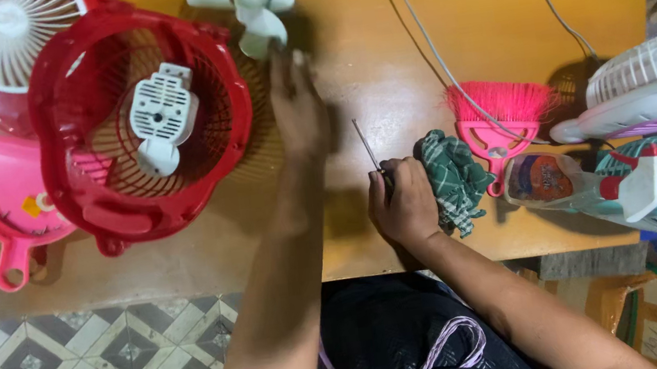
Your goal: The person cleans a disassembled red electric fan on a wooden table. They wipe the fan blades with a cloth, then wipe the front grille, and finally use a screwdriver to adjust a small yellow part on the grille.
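My left hand (296,106) reaches across the wooden table (379,47), its fingers closed on a white fan blade (253,10) near the far edge. My right hand (403,201) rests by the near edge, gripping a thin metal screwdriver (365,144) whose shaft points away from me. A red fan housing (140,123) with a white motor mount (160,113) inside lies to the left of my left arm.
A green checked cloth (456,178) and a pink hand brush (498,120) lie right of my right hand. A spray bottle (584,180) and two fans (655,81) crowd the right side. A pink dustpan (5,205) and a white fan grille (2,32) sit at the left.
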